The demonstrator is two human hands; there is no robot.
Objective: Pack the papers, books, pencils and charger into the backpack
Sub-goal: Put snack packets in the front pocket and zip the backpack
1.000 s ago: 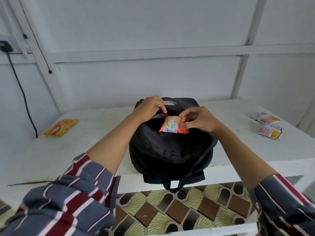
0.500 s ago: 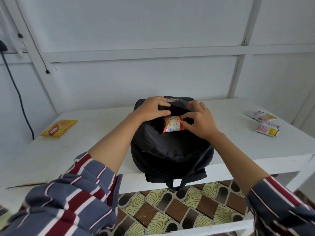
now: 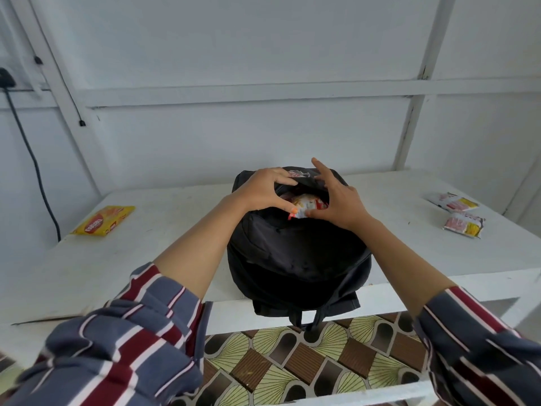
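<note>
Black fabric fills the middle of the frame: the black backpack (image 3: 295, 259) stands on the white table (image 3: 175, 253) at its near edge, with its top opening held wide and its straps hanging over the table's front. The left hand (image 3: 263, 190) grips the left side of that opening, its fingers curled over the far rim and its thumb down at the near rim. The right hand (image 3: 339, 200) is spread at the opening's right side, fingers straight and fanned upward over the far rim, while its thumb presses on a snack packet (image 3: 307, 204) that sits just inside the mouth of the bag. The left thumb tip touches the same packet's orange corner. Both forearms are bare, and the striped sleeves (image 3: 123, 341) are pushed up in the lower corners of the frame. At the left of the frame a yellow packet (image 3: 102, 221) lies flat on the table, well apart from the bag. At the right lie the upper pink-and-yellow packet (image 3: 453, 202) and the lower pink-and-yellow packet (image 3: 464, 224), close together. A black cable (image 3: 35, 165) hangs down the wall at the upper left.
</note>
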